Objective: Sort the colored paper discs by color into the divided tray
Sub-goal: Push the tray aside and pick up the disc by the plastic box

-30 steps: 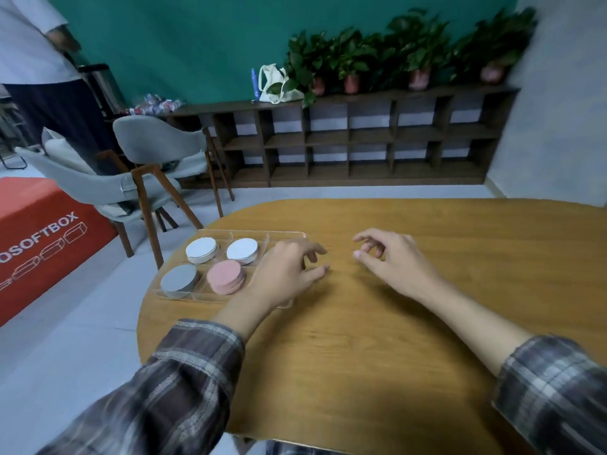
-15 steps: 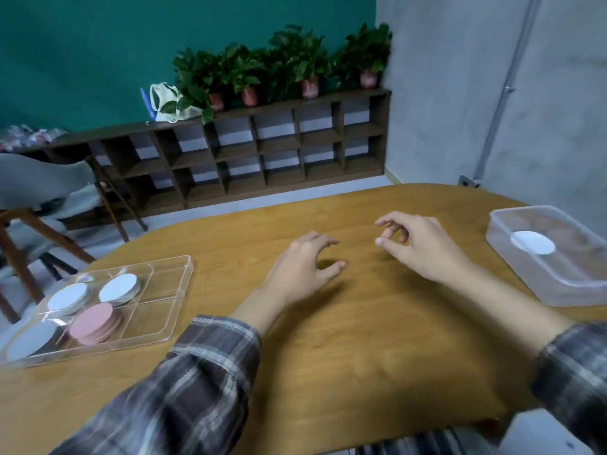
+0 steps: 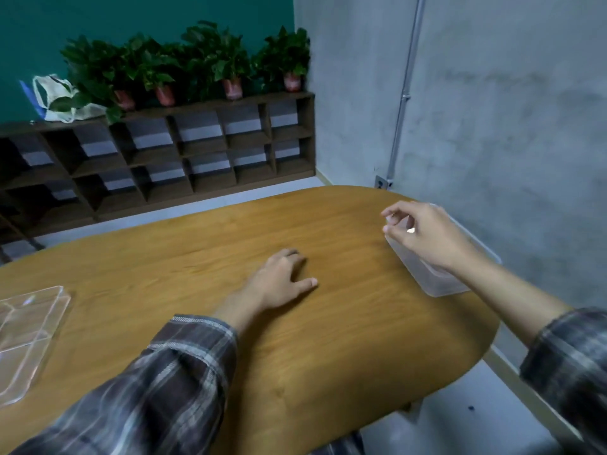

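Hovering over the clear container [image 3: 440,284], the right hand [image 3: 423,236] has its fingers curled, empty. Left hand [image 3: 279,284] rests open on the table [image 3: 345,339]; the divided tray [image 3: 29,336] lies well apart from the container.

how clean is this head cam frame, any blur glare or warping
Head view: motion blur smears the right hand over the clear container, the plaid sleeves and the potted plants; glare streaks the divided tray at the left edge; wide-angle warping bends the wooden table rim and shelf lines.

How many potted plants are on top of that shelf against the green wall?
4 pink pots show along the shelf top: one beside the white bag, a second, a third, and a fourth at the right end. Leaves may hide more.
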Demonstrator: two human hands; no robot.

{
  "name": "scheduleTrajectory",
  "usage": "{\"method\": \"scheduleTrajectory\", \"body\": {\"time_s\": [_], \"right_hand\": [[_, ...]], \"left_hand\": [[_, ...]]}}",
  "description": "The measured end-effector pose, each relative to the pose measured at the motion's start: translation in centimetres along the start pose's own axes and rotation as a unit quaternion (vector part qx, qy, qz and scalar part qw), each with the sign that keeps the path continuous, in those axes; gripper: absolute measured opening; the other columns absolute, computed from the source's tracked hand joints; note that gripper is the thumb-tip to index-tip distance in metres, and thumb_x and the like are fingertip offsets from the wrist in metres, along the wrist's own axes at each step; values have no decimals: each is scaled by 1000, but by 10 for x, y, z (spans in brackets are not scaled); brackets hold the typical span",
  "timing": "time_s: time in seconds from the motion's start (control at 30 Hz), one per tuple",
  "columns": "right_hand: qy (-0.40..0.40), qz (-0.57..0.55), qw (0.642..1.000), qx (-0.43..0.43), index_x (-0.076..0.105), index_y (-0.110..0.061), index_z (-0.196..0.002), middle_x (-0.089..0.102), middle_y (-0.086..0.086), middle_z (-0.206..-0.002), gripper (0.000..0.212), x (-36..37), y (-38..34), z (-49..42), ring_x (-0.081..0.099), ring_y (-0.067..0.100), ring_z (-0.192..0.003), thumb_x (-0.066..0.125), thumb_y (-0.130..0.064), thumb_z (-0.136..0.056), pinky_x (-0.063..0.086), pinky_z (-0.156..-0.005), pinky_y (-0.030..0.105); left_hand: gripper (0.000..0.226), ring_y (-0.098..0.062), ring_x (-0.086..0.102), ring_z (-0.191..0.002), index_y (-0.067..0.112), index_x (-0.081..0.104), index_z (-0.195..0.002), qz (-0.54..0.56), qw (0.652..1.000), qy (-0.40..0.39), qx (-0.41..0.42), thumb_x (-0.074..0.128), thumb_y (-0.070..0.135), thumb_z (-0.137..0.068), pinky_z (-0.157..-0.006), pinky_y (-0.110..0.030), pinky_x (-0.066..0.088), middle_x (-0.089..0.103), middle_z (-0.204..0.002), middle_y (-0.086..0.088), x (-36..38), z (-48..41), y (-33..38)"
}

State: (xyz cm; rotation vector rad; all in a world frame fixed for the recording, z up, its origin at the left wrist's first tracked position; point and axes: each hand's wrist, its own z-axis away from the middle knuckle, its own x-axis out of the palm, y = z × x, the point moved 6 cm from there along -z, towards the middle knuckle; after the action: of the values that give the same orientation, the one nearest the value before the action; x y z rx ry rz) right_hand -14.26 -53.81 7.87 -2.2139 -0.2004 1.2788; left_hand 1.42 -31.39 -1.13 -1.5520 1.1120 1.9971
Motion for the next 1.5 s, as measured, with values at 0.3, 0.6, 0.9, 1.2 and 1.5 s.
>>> {"method": "scheduleTrajectory", "body": {"time_s": [0.3,0.6,0.9,1.2,1.5], "right_hand": [[-77,77,983,151,70,-13,-124,72,4,-110,33,-13,96,-9,61,20,-94,76,-16,-92,37,-85,21],[-183,188,953,153,60,-30,-136,63,0,-137,56,21,117,-17,53,27,-128,74,-50,-85,45,-104,38],[-196,205,942,181,53,-35,-144,57,10,-143,59,29,131,-19,57,32,-126,72,-46,-89,48,-99,38],[-212,196,950,116,65,-22,-136,65,1,-129,64,37,108,-16,58,24,-122,83,-49,-81,47,-100,33],[-196,204,957,67,77,-22,-99,74,-1,-97,19,32,87,-7,69,22,-94,64,-36,-94,57,-83,39]], "left_hand": [[82,-23,29,-151,30,29,-160,-3,998,-58,-40,60,67,-93,-123,-42,29,29,-163,5,14,-15,-6],[83,-21,33,-143,30,25,-160,-28,995,-88,-47,58,67,-93,-119,-43,35,31,-154,7,16,-22,-5],[83,-20,30,-146,31,24,-160,-31,995,-88,-47,58,68,-93,-120,-43,34,30,-154,8,16,-20,-5],[82,-20,29,-147,30,24,-160,-28,995,-80,-44,57,66,-94,-121,-43,33,28,-159,8,17,-17,-2],[82,-21,20,-156,30,19,-163,-25,995,-86,-48,53,65,-97,-125,-45,27,17,-169,6,15,-9,2]]}}
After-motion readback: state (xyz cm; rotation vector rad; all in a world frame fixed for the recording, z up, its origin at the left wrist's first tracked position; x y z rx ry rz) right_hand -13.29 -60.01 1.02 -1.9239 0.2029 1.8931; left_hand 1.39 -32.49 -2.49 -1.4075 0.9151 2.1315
